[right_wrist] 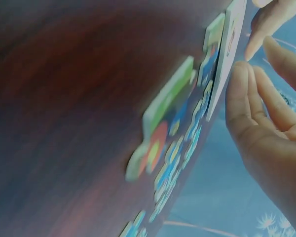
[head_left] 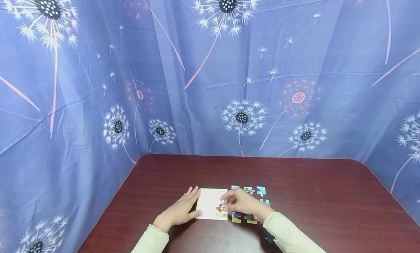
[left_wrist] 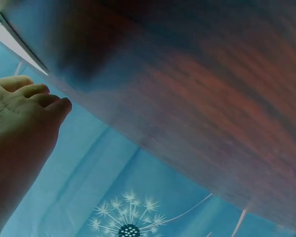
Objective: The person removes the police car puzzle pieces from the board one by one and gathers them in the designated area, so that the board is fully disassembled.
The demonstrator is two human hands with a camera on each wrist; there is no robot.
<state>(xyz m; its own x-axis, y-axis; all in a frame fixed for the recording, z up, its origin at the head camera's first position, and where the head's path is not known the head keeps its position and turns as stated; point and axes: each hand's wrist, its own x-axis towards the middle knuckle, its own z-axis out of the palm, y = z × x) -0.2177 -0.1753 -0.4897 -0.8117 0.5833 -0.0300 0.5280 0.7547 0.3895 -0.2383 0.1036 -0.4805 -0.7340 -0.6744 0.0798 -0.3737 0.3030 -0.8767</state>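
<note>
A white puzzle board [head_left: 208, 202] lies flat on the table. One picture puzzle piece [head_left: 220, 210] sits in its lower right corner. My left hand [head_left: 179, 210] rests along the board's left edge, fingers extended and thumb at the lower left corner. Over the board's right side is my right hand [head_left: 244, 202], fingers loosely bent near the piece. Thumb and fingers stand apart with nothing between them in the right wrist view, where the board [right_wrist: 226, 64] appears edge-on.
Several loose puzzle pieces [head_left: 261, 190] lie in rows right of the board, partly covered by my right hand. A piece with green and red parts [right_wrist: 160, 113] is nearest in the right wrist view. Blue dandelion-print curtains [head_left: 203, 118] hang behind the dark red table [head_left: 311, 194].
</note>
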